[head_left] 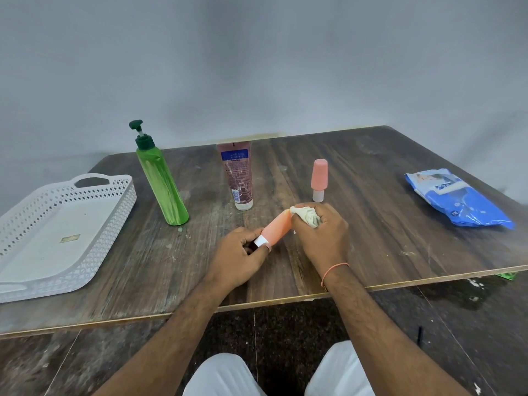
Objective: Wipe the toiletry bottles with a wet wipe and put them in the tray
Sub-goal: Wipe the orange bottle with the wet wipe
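Observation:
My left hand (237, 254) grips the white end of a small peach bottle (275, 230), held tilted just above the table. My right hand (323, 232) holds a crumpled, soiled wet wipe (307, 215) pressed against the bottle's far end. A second peach bottle with a white base (319, 178) stands upright just behind my right hand. A brown tube (237, 175) stands on its white cap at the centre back. A tall green pump bottle (160, 178) stands to the left. The white perforated tray (108, 212) lies at the far left with no bottles in it.
A blue pack of wet wipes (457, 198) lies at the right of the wooden table (385, 247). The table's front edge runs just under my forearms. A small label scrap (69, 238) sits on the tray floor. A wall stands behind the table.

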